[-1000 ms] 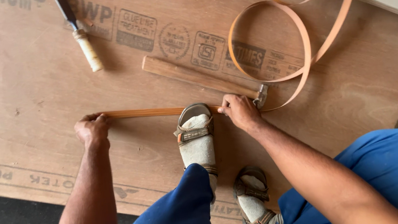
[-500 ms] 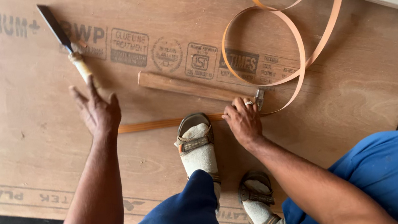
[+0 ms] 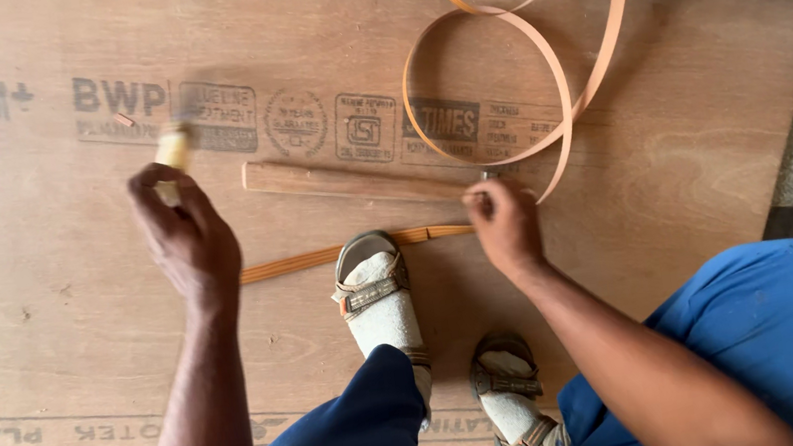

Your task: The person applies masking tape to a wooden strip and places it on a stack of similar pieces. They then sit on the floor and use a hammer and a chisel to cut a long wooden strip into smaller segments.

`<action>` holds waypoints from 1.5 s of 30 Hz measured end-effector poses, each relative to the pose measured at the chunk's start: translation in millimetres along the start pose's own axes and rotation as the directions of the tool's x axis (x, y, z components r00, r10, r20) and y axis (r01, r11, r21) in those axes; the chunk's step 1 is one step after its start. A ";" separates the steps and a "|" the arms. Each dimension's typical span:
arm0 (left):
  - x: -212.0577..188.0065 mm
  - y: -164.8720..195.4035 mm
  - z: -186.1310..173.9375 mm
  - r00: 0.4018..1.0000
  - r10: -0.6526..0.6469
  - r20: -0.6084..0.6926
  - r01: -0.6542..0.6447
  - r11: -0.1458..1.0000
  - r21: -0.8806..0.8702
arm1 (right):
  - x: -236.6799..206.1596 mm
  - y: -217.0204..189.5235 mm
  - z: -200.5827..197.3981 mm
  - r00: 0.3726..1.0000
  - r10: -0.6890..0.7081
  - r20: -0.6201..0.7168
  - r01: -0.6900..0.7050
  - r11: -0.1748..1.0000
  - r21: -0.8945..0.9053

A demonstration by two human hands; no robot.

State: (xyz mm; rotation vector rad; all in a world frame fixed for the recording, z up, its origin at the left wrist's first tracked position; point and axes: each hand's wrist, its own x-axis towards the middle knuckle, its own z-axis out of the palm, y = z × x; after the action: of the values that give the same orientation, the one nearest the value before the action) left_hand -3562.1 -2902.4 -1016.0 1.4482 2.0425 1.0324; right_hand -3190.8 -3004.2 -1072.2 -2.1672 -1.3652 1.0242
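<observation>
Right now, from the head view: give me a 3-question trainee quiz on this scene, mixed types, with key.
1. True or false: the left hand is closed around a pale-handled tool.
2. Multiple choice: what pins the thin orange strip to the plywood sheet?
A. a clamp
B. a sandalled foot
C. a hammer
3. Fill in: the right hand rests at the strip's end, just below a wooden ____ lying on the sheet.

Key
1. True; the tool is blurred, so its kind is unclear.
2. B
3. batten; the looped edge band curls beyond it.
</observation>
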 end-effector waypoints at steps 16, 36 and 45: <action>-27.9 142.6 47.6 0.499 0.217 0.839 0.025 0.964 -0.265 | -0.7 -114.0 -56.1 0.897 -0.135 0.421 0.195 0.976 -0.101; -20.8 15.3 78.5 0.413 0.436 0.800 -0.809 0.579 0.103 | -61.6 -34.2 -50.4 0.939 -0.112 0.324 -0.100 0.816 0.570; -42.7 9.3 25.9 0.642 -0.224 0.733 0.105 0.973 0.205 | -53.3 -18.7 -56.6 0.938 -0.157 0.310 -0.080 0.772 0.630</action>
State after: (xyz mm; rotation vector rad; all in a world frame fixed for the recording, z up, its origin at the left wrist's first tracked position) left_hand -3522.7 -2932.1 -1028.2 1.3907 1.5778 0.1165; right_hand -3173.9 -3039.6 -1002.5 -1.4842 -0.9703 1.6307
